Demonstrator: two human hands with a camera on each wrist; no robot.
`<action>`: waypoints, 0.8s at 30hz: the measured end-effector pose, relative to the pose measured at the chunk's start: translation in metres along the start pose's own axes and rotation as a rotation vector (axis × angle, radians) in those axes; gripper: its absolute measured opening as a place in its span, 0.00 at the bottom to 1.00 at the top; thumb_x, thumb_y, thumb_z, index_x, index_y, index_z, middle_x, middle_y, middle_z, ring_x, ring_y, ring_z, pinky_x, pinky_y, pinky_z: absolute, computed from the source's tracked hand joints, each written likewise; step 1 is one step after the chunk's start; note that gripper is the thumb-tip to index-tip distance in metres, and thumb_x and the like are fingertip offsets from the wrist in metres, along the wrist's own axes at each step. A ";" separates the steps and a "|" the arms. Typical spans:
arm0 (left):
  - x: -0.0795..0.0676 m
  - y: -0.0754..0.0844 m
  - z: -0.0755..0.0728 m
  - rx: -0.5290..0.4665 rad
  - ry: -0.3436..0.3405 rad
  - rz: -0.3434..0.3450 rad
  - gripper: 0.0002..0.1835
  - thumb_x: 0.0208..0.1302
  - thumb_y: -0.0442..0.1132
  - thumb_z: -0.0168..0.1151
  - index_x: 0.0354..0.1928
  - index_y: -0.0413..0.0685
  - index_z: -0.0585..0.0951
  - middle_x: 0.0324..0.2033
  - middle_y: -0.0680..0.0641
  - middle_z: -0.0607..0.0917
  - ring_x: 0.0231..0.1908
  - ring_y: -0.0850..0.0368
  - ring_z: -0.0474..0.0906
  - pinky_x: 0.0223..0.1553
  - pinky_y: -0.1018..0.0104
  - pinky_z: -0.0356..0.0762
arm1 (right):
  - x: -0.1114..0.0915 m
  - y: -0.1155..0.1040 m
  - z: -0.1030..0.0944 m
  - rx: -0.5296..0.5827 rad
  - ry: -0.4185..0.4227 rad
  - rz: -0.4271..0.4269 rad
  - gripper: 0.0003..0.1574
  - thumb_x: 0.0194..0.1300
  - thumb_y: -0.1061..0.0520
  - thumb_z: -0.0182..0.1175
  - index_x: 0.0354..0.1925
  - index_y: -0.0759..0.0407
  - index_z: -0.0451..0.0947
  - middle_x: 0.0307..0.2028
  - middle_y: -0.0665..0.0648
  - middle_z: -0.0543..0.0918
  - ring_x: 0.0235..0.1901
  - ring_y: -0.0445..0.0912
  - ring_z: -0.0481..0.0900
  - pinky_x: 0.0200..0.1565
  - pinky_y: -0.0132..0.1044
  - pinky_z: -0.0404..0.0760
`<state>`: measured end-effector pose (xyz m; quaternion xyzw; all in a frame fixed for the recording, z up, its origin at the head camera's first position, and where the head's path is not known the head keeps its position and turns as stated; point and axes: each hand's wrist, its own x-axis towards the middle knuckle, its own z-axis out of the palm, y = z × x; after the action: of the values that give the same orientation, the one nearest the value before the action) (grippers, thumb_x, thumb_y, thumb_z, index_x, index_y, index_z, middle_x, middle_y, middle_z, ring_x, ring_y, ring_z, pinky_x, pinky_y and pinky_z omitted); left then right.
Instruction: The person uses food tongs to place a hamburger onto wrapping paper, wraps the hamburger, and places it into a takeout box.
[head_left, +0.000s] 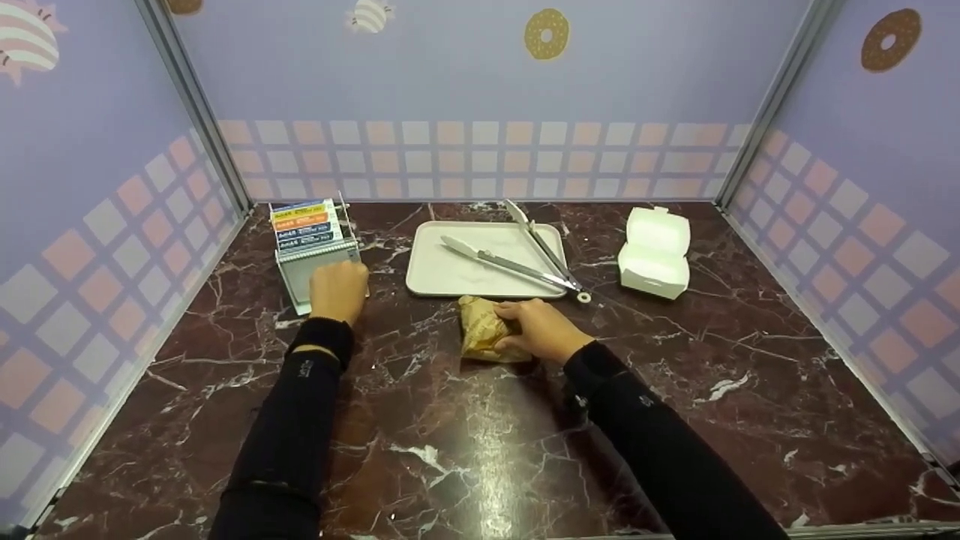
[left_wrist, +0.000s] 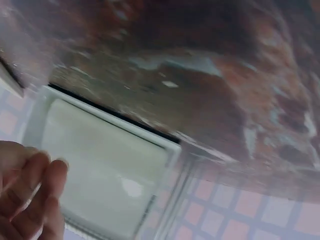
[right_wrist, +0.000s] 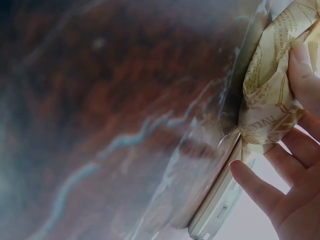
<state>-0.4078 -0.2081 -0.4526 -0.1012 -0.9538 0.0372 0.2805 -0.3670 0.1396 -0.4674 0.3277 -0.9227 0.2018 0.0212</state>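
Note:
My right hand (head_left: 544, 330) grips a paper-wrapped burger (head_left: 484, 330) on the table, just in front of the tray. Tan printed paper hides its contents. In the right wrist view, the thumb lies along the crumpled wrapper (right_wrist: 272, 85), and one finger sticks out to the side. My left hand (head_left: 339, 289) is curled up at the front of a grey rack (head_left: 296, 274), which holds several colourful printed packets (head_left: 304, 225). The left wrist view shows the bent fingers (left_wrist: 57, 175) gathered together beside the rack's pale front panel (left_wrist: 100, 155), with nothing seen between them.
Behind the burger lies a white tray (head_left: 427, 259) with opened metal tongs (head_left: 517, 266) across it, their ringed end past its front right corner. An open white clamshell box (head_left: 654, 281) stands at the right. Patterned walls (head_left: 480, 82) enclose the dark marbled table (head_left: 420, 442).

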 end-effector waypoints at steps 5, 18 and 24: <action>0.000 -0.004 -0.001 0.050 -0.123 -0.024 0.12 0.72 0.32 0.55 0.34 0.33 0.85 0.26 0.36 0.88 0.25 0.39 0.86 0.23 0.44 0.84 | 0.000 0.000 0.000 0.002 -0.001 -0.005 0.44 0.60 0.48 0.79 0.68 0.65 0.79 0.67 0.63 0.81 0.66 0.60 0.80 0.70 0.51 0.76; 0.003 0.004 0.004 0.031 -0.100 -0.034 0.09 0.69 0.30 0.58 0.31 0.33 0.81 0.27 0.35 0.88 0.28 0.37 0.88 0.24 0.44 0.85 | 0.000 -0.001 -0.001 -0.001 -0.001 -0.001 0.43 0.61 0.48 0.79 0.68 0.66 0.79 0.67 0.63 0.81 0.65 0.60 0.80 0.70 0.51 0.76; 0.004 0.005 0.005 0.008 -0.118 -0.037 0.09 0.70 0.29 0.57 0.31 0.32 0.82 0.28 0.35 0.88 0.28 0.37 0.88 0.26 0.43 0.86 | -0.001 -0.001 -0.001 0.004 -0.002 0.001 0.43 0.61 0.48 0.78 0.68 0.65 0.79 0.67 0.63 0.80 0.66 0.61 0.80 0.70 0.51 0.75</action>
<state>-0.4131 -0.2023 -0.4555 -0.0800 -0.9702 0.0419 0.2249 -0.3659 0.1401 -0.4659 0.3278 -0.9225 0.2030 0.0195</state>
